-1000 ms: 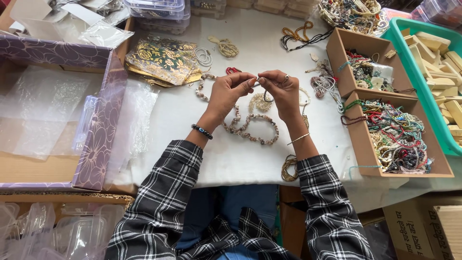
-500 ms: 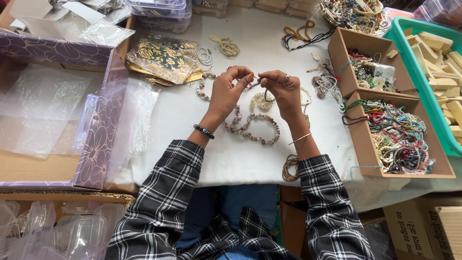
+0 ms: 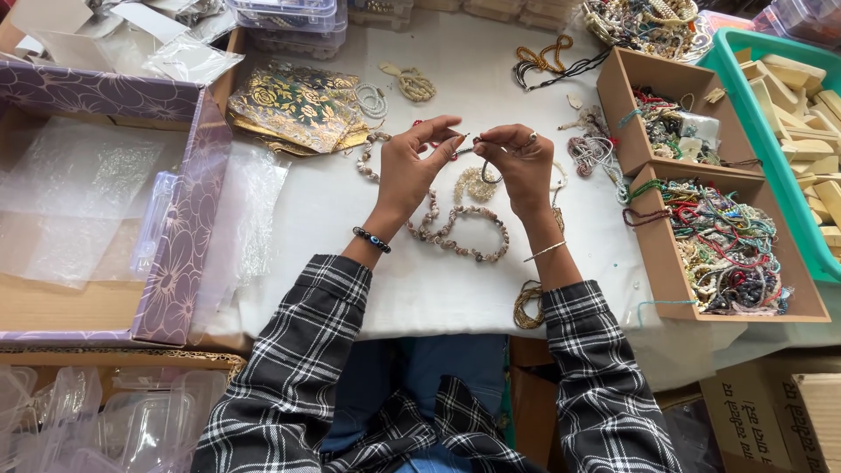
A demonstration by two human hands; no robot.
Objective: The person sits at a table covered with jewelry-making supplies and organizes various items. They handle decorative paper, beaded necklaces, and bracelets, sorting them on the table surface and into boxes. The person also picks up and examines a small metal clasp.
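Left hand (image 3: 410, 171) and right hand (image 3: 519, 165) meet at centre above the white cloth-covered table (image 3: 324, 219), fingertips of both pinched on a thin dark cord (image 3: 477, 158) stretched between them. At 6 o'clock, just below the hands, a beige shell-bead strand (image 3: 460, 229) lies looped on the cloth. At 3 o'clock sits a brown cardboard tray of mixed coloured beaded strings (image 3: 723, 245); at 11 o'clock, gold-patterned flat pouches (image 3: 293, 105).
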